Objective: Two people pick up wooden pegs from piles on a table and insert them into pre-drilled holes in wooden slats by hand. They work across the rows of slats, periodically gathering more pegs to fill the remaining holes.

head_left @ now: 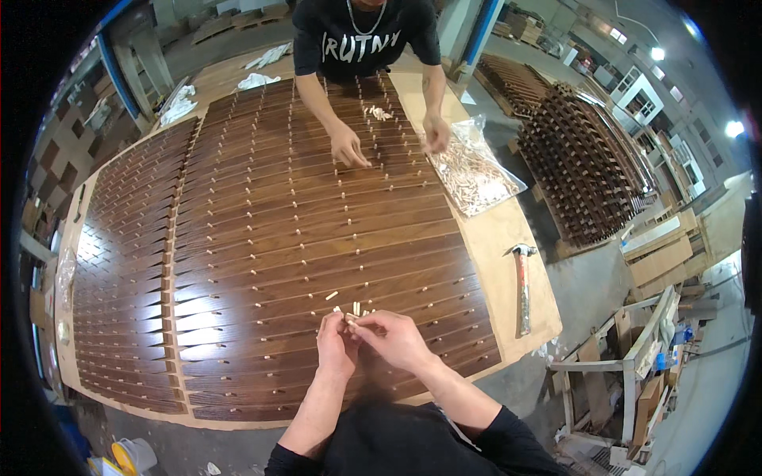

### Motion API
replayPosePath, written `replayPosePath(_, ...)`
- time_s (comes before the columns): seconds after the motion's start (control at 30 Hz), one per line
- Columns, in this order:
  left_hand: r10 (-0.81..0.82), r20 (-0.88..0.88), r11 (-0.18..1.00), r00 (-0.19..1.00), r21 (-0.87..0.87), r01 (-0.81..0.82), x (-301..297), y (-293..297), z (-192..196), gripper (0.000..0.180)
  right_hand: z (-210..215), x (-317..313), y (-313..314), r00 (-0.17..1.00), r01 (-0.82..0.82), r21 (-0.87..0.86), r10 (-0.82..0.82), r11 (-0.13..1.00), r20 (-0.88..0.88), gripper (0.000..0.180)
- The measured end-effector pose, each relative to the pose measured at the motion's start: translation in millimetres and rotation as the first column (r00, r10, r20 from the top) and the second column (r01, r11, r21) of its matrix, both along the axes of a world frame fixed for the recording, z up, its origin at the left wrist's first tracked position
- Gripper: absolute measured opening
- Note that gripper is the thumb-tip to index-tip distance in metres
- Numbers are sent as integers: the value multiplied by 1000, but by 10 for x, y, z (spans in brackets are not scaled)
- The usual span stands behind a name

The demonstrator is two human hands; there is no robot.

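My left hand (pixel 336 347) is half curled, with small pale wooden dowels showing at its fingertips. Close against it, my right hand (pixel 394 341) pinches a wooden dowel; the fingers partly hide it. Both hands are just above dark brown wooden boards (pixel 317 270) laid side by side. Rows of short dowels stand upright in the boards. Beyond my fingertips lie a few loose dowels (pixel 356 308), and one more dowel (pixel 332 296) lies a little to the left.
Across the table a person in a black shirt reaches one hand (pixel 348 147) over the boards. Near it are a loose dowel pile (pixel 378 113) and a clear bag of dowels (pixel 476 178). A hammer (pixel 524 289) lies on the right edge. Stacked dark slats (pixel 583 159) stand beyond.
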State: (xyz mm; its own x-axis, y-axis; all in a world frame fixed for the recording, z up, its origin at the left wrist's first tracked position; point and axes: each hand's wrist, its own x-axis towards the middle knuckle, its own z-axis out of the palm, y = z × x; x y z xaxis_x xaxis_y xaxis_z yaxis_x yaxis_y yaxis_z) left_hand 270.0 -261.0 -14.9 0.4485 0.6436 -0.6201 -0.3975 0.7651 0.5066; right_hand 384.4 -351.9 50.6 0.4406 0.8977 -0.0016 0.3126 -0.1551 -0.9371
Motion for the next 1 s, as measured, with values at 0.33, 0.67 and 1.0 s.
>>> replayPosePath(0.33,-158,58,985,986,-60,161,132,-34,16,7,0,460,-194,988,151,-120,-149,981,26,21)
replayPosePath(0.67,-299,-70,944,952,122,306,8,-34,105,9,-493,1666,-80,889,224,-341,-49,913,455,22)
replayPosePath(1.0,-338,-105,919,935,178,352,-23,-77,97,4,-739,1580,105,501,185,-327,197,927,843,17)
